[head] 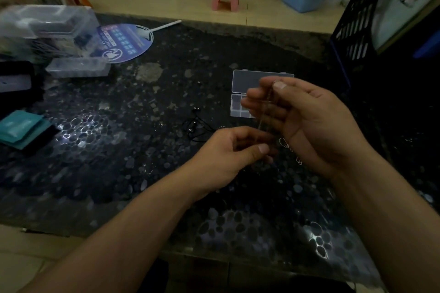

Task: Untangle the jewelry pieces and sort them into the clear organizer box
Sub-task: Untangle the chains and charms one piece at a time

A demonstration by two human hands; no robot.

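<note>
Both hands, right hand [307,121] and left hand [228,154], pinch a thin chain [263,121], probably untangling; next it needs the open organizer box [242,83].

Bare table [133,154] left of the black cord [195,126]; organizer box [240,81] behind.

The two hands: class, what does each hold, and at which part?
A thin chain: the right hand pinches its upper end between thumb and fingers; the left hand pinches it lower down. It is too faint to tell more.
</note>
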